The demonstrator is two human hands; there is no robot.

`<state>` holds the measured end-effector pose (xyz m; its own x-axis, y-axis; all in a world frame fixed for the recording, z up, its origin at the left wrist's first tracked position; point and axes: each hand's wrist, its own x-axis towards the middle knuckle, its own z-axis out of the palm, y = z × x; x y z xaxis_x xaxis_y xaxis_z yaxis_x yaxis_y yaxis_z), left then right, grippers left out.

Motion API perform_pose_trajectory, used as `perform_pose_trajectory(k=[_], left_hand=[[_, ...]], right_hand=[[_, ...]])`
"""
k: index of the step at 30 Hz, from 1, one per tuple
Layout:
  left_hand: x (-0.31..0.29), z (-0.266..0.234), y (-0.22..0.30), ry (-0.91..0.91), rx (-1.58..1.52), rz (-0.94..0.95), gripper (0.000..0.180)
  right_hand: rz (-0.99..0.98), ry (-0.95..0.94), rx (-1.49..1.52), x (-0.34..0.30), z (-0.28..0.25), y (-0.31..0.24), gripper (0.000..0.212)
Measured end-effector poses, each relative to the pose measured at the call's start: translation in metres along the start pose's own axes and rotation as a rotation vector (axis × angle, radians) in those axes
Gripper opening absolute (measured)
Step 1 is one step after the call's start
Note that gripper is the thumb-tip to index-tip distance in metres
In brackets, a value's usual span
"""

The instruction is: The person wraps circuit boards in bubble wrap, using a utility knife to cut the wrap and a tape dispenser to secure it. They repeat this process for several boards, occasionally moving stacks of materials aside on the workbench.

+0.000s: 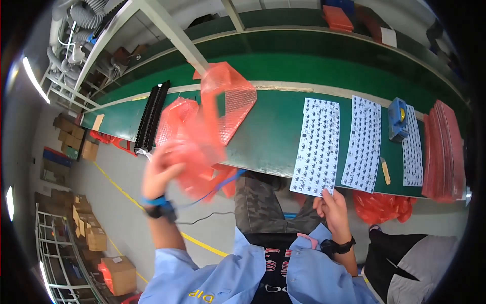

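Observation:
My right hand point(332, 206) is closed on the near edge of a white keyboard circuit board point(316, 144), which extends over the green bench's edge. Thumb and fingers pinch its lower right corner. On the left, my left hand point(161, 175) is at a pink bubble-wrap bag point(195, 164) blurred by motion. The thumb stands apart, but blur hides whether the other fingers grip the bag. More pink bubble wrap point(228, 96) lies behind it on the bench. A second white board point(362, 144) lies right of the first, and a third point(412, 152) farther right.
A blue tape dispenser point(398, 120) and a small yellow-handled tool point(386, 171) are between boards. Stacked pink bubble-wrap packs point(443, 152) stand at the far right. A black slotted rack point(152, 116) is on the left. A metal post point(174, 38) rises beyond. Another person's leg point(405, 266) is at lower right.

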<state>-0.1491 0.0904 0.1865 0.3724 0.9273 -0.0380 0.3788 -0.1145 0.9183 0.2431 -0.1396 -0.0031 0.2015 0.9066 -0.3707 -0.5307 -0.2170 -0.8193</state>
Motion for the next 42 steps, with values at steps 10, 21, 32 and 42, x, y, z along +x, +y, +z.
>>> perform_pose_trajectory(k=[10,21,32,42], left_hand=[[-0.22,-0.11,0.126,1.403,0.703,1.297,0.075],[-0.283,-0.098,0.133,1.531,0.967,1.2,0.069],[-0.262,-0.085,0.094,1.379,0.817,0.951,0.064],[-0.168,-0.061,0.022,0.733,-0.058,0.514,0.07]], right_hand=[[-0.072,-0.143,0.254,0.016,0.009,0.032,0.024],[0.196,-0.597,-0.208,-0.004,0.043,0.008,0.023],[-0.892,-1.039,-0.55,-0.013,0.207,-0.021,0.047],[-0.37,-1.706,-0.954,-0.075,0.162,-0.008,0.038]])
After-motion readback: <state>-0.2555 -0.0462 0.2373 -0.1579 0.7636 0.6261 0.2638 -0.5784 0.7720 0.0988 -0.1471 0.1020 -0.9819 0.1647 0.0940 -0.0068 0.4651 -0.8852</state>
